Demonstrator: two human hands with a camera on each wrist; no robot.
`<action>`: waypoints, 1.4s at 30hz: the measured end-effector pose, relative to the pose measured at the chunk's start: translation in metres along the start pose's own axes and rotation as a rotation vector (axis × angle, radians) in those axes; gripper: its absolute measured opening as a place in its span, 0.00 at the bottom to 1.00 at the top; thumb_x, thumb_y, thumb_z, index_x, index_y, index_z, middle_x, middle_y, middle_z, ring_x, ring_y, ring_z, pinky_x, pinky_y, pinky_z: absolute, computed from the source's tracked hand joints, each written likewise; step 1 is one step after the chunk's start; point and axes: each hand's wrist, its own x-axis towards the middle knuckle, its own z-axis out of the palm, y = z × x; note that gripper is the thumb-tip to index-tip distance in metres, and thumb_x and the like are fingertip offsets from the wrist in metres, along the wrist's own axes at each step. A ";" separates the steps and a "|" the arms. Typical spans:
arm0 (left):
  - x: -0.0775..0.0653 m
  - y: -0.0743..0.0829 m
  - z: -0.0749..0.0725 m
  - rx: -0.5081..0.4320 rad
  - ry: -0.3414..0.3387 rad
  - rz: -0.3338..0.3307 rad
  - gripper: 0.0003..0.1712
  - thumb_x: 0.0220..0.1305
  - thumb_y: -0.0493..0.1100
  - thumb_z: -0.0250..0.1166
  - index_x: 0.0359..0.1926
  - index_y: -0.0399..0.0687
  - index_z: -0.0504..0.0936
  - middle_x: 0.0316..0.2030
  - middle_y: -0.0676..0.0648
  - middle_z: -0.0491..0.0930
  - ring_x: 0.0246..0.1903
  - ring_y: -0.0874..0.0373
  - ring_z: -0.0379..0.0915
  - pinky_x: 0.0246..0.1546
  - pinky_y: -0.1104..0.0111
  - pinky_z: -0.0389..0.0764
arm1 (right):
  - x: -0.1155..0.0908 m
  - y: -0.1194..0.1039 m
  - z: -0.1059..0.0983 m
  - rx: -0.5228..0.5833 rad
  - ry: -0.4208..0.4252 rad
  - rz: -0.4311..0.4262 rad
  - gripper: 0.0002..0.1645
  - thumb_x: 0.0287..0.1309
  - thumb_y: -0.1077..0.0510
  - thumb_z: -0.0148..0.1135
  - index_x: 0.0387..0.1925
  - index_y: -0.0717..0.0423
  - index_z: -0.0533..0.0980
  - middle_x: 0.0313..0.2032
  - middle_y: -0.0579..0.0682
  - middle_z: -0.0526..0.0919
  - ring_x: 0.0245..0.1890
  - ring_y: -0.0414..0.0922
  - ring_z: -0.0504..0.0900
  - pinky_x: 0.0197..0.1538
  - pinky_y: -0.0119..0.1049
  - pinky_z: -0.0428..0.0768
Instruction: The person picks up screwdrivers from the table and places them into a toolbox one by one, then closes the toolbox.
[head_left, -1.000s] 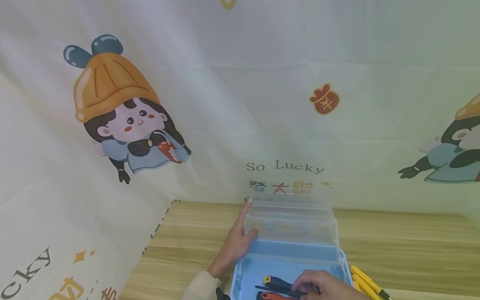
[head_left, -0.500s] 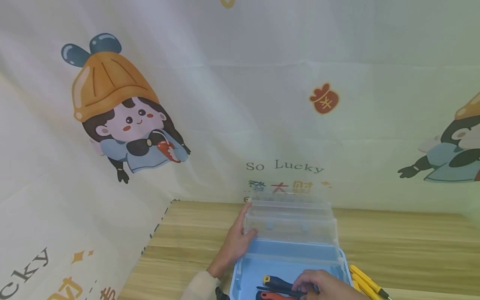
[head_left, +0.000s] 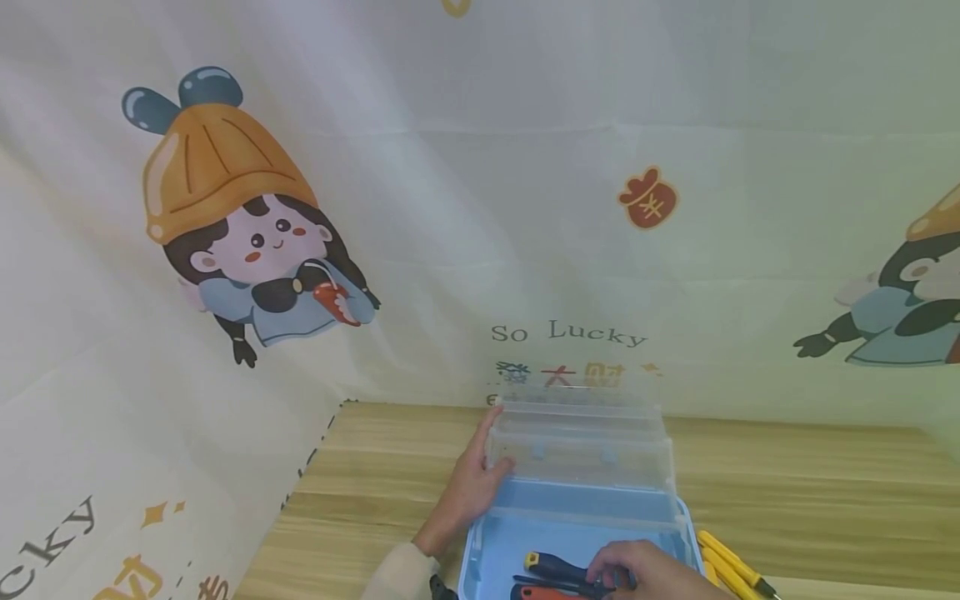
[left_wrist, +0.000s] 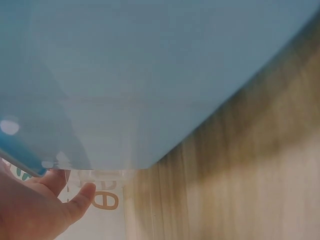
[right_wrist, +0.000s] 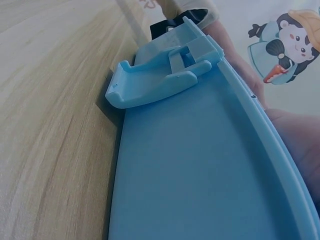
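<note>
A blue toolbox (head_left: 517, 537) stands on the table, its clear lid (head_left: 585, 462) raised at the back. My left hand (head_left: 472, 483) grips the lid's left edge, thumb in front and fingers behind. My right hand (head_left: 645, 567) is inside the box, fingers curled at a dark screwdriver (head_left: 551, 567) with a yellow-tipped handle. Next to it lie a thin black shaft (head_left: 525, 578) and a red-handled tool (head_left: 536, 592), partly out of frame. In the right wrist view, the box's front wall with a blue latch (right_wrist: 155, 82) covers most of the right hand (right_wrist: 300, 142).
Yellow-handled tools (head_left: 723, 558) lie on the wooden table (head_left: 810, 492) at the box's right side. A printed cloth (head_left: 450, 208) hangs behind the table and along its left side.
Both hands stay in place. The right fingers and the screwdrivers shift very slightly; the lid stays raised.
</note>
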 end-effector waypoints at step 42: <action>0.013 -0.036 0.003 -0.006 -0.022 -0.027 0.43 0.71 0.37 0.55 0.77 0.74 0.48 0.76 0.50 0.55 0.73 0.44 0.55 0.69 0.39 0.57 | -0.002 -0.004 0.000 0.074 0.025 0.036 0.12 0.67 0.62 0.56 0.47 0.65 0.80 0.34 0.40 0.80 0.31 0.32 0.75 0.34 0.29 0.75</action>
